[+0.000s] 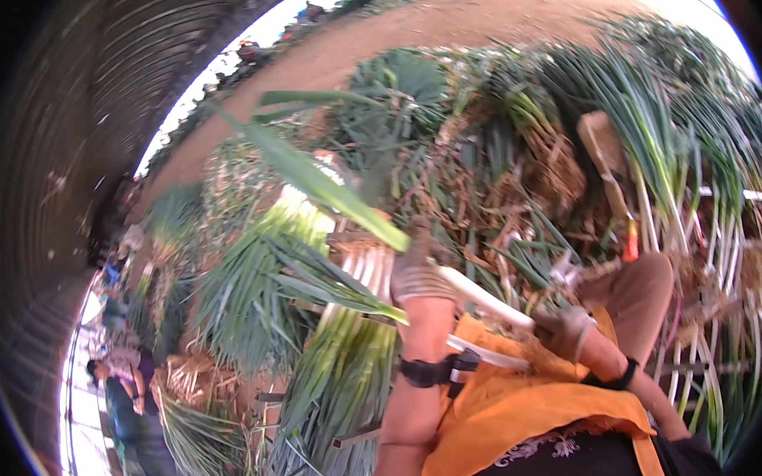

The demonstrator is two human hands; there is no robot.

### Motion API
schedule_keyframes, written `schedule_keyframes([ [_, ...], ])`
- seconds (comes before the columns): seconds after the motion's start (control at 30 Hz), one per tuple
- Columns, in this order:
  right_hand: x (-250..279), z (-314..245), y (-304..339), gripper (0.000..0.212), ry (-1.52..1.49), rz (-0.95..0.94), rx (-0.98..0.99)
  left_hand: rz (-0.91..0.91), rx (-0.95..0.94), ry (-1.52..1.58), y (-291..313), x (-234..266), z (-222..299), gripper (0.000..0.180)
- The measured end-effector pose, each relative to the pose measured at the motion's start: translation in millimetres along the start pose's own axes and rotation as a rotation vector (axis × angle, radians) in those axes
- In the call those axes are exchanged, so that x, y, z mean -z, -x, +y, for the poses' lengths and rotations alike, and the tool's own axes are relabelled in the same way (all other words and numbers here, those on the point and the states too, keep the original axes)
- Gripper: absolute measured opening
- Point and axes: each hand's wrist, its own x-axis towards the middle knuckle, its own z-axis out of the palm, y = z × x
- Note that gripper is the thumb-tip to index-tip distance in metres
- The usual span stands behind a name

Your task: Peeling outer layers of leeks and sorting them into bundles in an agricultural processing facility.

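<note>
My left hand (418, 275), in a pale work glove, is closed around long green onions in front of my lap. From it the leaves (325, 185) reach up and to the left. One white stalk (489, 299) slants down to the right towards my gloved right hand (565, 327). That hand's fingers are curled at the stalk's root end. A second white stalk (493, 353) lies lower, across my orange apron (513, 396), partly behind my left wrist. Beside my left forearm lies a bundle of green onions (341, 363) with long green leaves.
Loose leaves and brown peelings (474, 189) cover the ground ahead. More green onions (645, 134) lie at the right, near an orange-handled tool (631, 240). Another person (127, 371) is at the far left, beside a dark ribbed wall (89, 169). A dirt path (472, 10) runs behind.
</note>
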Motion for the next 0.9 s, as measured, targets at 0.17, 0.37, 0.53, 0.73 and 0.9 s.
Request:
schedule_keyframes([
  [0.17, 7, 3, 20, 0.010, -0.233, -0.025, -0.210, -0.003, 0.206, 0.181, 5, -8, -20, 0.017],
  [0.37, -2, 9, 4, 0.012, -0.136, -0.035, -0.126, -0.183, 0.122, 0.207, 24, -6, 9, 0.019],
  [0.53, -35, 64, 4, 0.017, -0.089, -0.323, -0.168, -0.372, 0.140, 0.352, 44, -5, 39, 0.028],
  [0.73, -60, 132, -30, 0.013, -0.140, -0.463, -0.054, -0.610, 0.029, 0.473, 42, 15, 46, 0.031],
  [0.9, -17, 94, -46, 0.023, -0.441, -0.199, 0.217, -0.628, -0.239, 0.144, -18, 88, 26, 0.020],
])
